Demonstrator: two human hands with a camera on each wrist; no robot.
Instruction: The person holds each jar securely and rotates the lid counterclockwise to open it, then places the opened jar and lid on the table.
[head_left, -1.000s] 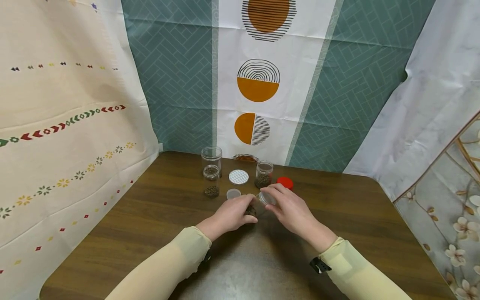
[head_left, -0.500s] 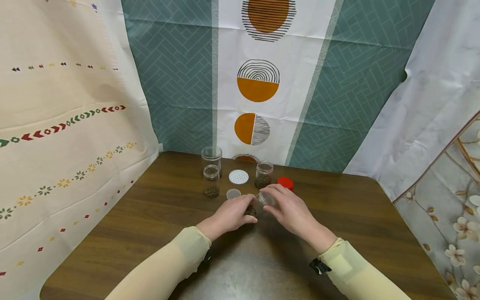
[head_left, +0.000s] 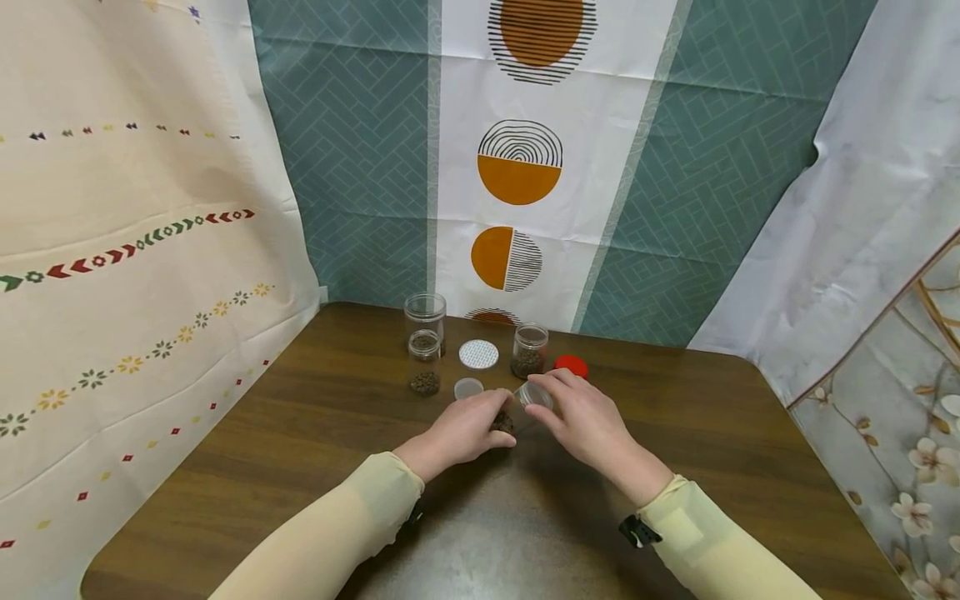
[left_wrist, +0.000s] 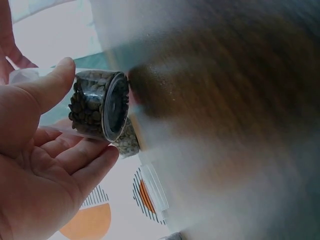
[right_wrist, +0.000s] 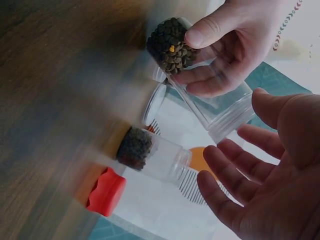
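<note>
A clear jar with dark brown bean-like pieces in its bottom is held tilted over the table. My left hand grips it around the body, thumb on one side and fingers on the other. One small yellow piece shows among the brown ones in the right wrist view. At the jar's ribbed mouth end, my right hand spans the rim with thumb and index finger. Its other fingers are bent and spread beside the jar. From the left wrist camera, the jar's round base shows close over the tabletop.
Behind the hands stand a wide clear jar, a slim jar and another jar, with brown pieces inside. A white patterned lid, a small translucent lid and a red lid lie on the wooden table.
</note>
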